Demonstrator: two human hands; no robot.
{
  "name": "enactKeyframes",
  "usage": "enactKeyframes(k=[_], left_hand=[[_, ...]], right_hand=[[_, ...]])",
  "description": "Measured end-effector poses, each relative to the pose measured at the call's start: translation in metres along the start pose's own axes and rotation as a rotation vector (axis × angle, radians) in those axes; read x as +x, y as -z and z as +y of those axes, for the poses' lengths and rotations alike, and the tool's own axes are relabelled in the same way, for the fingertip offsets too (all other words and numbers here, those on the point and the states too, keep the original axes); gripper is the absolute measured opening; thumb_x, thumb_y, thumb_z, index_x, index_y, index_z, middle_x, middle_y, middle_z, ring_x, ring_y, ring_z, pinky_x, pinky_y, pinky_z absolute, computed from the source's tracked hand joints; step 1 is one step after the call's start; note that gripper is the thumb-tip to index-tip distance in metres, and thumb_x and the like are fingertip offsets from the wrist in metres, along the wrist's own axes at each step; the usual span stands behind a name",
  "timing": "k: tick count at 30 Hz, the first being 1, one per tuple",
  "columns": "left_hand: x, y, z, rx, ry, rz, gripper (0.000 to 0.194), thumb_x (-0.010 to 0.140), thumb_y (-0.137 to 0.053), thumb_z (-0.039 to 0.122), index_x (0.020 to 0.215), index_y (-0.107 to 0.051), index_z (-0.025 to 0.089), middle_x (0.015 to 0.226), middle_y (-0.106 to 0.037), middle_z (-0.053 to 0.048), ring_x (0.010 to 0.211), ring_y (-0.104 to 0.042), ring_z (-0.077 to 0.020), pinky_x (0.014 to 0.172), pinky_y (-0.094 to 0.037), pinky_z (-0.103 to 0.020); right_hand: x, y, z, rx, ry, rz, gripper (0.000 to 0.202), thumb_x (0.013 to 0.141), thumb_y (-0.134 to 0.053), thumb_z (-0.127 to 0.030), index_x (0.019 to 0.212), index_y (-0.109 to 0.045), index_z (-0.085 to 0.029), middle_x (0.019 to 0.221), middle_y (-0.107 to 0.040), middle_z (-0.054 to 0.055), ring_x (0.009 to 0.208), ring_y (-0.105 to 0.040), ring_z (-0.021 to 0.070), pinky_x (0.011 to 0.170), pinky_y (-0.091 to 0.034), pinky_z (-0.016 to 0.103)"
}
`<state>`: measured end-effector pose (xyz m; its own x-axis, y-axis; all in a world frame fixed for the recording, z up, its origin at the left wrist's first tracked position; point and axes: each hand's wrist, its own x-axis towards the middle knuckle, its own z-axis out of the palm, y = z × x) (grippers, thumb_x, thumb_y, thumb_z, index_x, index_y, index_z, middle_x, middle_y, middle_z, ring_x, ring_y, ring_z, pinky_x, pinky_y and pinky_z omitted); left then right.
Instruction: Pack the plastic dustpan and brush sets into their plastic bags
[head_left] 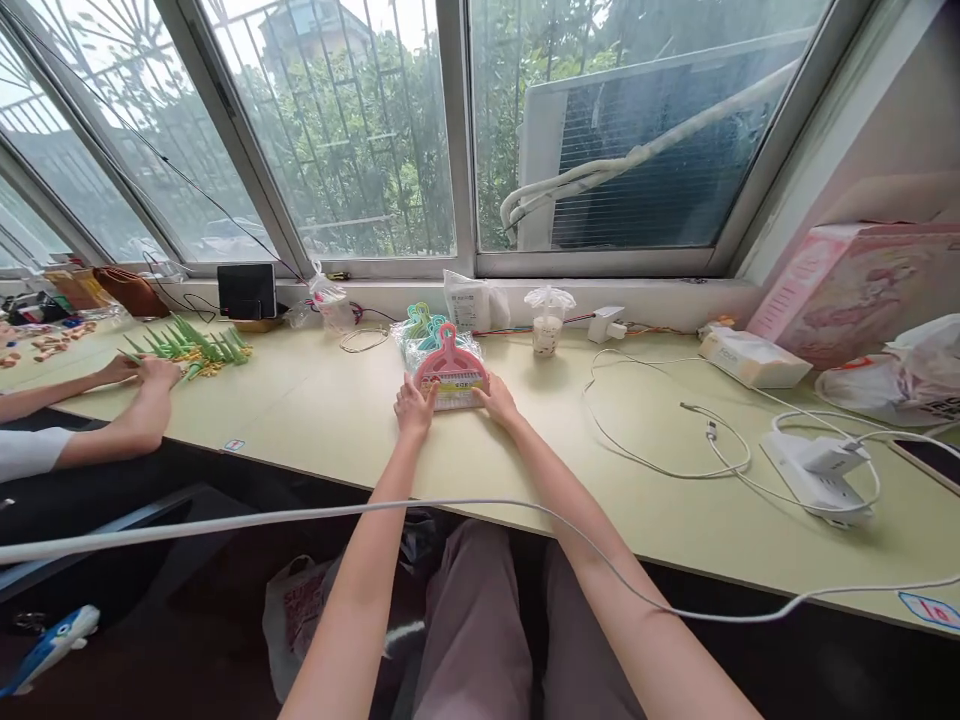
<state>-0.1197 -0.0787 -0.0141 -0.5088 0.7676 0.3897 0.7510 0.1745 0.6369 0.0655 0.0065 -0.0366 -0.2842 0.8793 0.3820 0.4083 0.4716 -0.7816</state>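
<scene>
A pink hand dustpan-and-brush set (449, 352) with a yellow label and a pale lower edge stands on the table in front of me, its looped handle pointing up. My left hand (414, 406) is closed on its left side, and my right hand (498, 400) grips the right side. Just behind it are similar green and teal sets (420, 318) in clear plastic wrap, partly covered by the pink one.
A lidded plastic cup (547, 325) stands right of centre at the back. Cables and a white power strip (814, 475) lie on the right, near a tissue pack (754, 358). A white cord (465, 503) crosses above my forearms. At left, another person's hands (154, 372) handle green stems.
</scene>
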Motion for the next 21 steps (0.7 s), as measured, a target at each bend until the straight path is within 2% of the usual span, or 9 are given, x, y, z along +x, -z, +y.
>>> enactKeyframes(k=[4,6,8,10,11,13,16,18,21], left_hand=[[-0.011,0.012,0.018,0.111,-0.079,0.051,0.081,0.093,-0.049,0.055,0.152,-0.029,0.004,0.147,-0.046,-0.031,0.14,-0.042,-0.0397,0.116,-0.027,-0.056],[-0.017,0.024,0.024,0.088,-0.117,0.178,0.079,0.094,-0.046,0.054,0.153,-0.027,0.005,0.153,-0.037,-0.03,0.146,-0.034,-0.038,0.119,-0.02,-0.056],[-0.026,0.036,0.028,0.028,-0.143,0.382,0.073,0.095,-0.042,0.051,0.152,-0.026,0.008,0.16,-0.025,-0.028,0.152,-0.022,-0.0348,0.121,-0.012,-0.056],[-0.041,0.044,0.031,-0.036,-0.191,0.521,0.067,0.095,-0.043,0.049,0.148,-0.033,0.01,0.161,-0.022,-0.026,0.154,-0.017,-0.0335,0.122,-0.006,-0.056],[-0.051,0.045,0.035,-0.063,-0.235,0.524,0.063,0.093,-0.046,0.048,0.144,-0.039,0.011,0.16,-0.025,-0.025,0.153,-0.018,-0.034,0.123,-0.004,-0.056],[-0.073,0.045,0.047,-0.103,-0.342,0.418,0.053,0.088,-0.056,0.047,0.13,-0.053,0.015,0.154,-0.036,-0.022,0.15,-0.025,-0.036,0.123,-0.002,-0.056],[-0.098,0.048,0.071,-0.106,-0.446,0.263,0.035,0.085,-0.061,0.041,0.114,-0.062,0.022,0.144,-0.049,-0.015,0.143,-0.037,-0.0348,0.124,-0.003,-0.055],[-0.1,0.061,0.075,-0.086,-0.401,0.309,0.032,0.088,-0.055,0.038,0.116,-0.062,0.023,0.146,-0.049,-0.013,0.141,-0.04,-0.0323,0.123,-0.011,-0.054],[-0.083,0.092,0.045,-0.123,-0.082,0.488,0.033,0.087,-0.049,0.038,0.112,-0.061,0.021,0.138,-0.055,-0.015,0.134,-0.047,-0.0326,0.114,-0.031,-0.054]], right_hand=[[-0.009,0.005,-0.01,-0.013,-0.102,-0.04,0.072,0.091,-0.059,-0.039,0.152,-0.032,-0.013,0.148,-0.047,0.022,0.142,-0.042,0.0317,0.115,-0.037,0.048],[-0.017,0.011,-0.019,-0.029,-0.095,0.092,0.076,0.093,-0.055,-0.044,0.154,-0.024,-0.01,0.155,-0.035,0.024,0.15,-0.029,0.0321,0.118,-0.032,0.049],[-0.029,0.021,-0.028,-0.047,0.013,0.308,0.069,0.097,-0.048,-0.042,0.154,-0.022,-0.014,0.159,-0.027,0.021,0.153,-0.02,0.029,0.12,-0.028,0.049],[-0.044,0.034,-0.032,-0.051,0.147,0.451,0.056,0.099,-0.039,-0.035,0.152,-0.027,-0.02,0.158,-0.03,0.017,0.151,-0.024,0.0253,0.12,-0.029,0.048],[-0.052,0.042,-0.032,-0.049,0.202,0.463,0.051,0.099,-0.038,-0.031,0.149,-0.031,-0.022,0.155,-0.034,0.016,0.149,-0.029,0.0245,0.119,-0.031,0.048],[-0.065,0.061,-0.025,-0.045,0.268,0.419,0.043,0.097,-0.04,-0.028,0.139,-0.043,-0.023,0.145,-0.046,0.014,0.14,-0.041,0.0252,0.115,-0.037,0.048],[-0.075,0.099,-0.008,-0.038,0.255,0.338,0.027,0.093,-0.049,-0.031,0.118,-0.057,-0.024,0.123,-0.061,0.011,0.116,-0.058,0.0264,0.103,-0.046,0.047],[-0.074,0.123,0.003,-0.012,0.174,0.408,0.023,0.09,-0.054,-0.034,0.109,-0.06,-0.023,0.113,-0.064,0.01,0.099,-0.062,0.0247,0.092,-0.051,0.044],[-0.067,0.147,0.011,0.018,0.05,0.587,0.016,0.088,-0.056,-0.034,0.098,-0.061,-0.022,0.105,-0.065,0.01,0.088,-0.061,0.0229,0.082,-0.052,0.04]])
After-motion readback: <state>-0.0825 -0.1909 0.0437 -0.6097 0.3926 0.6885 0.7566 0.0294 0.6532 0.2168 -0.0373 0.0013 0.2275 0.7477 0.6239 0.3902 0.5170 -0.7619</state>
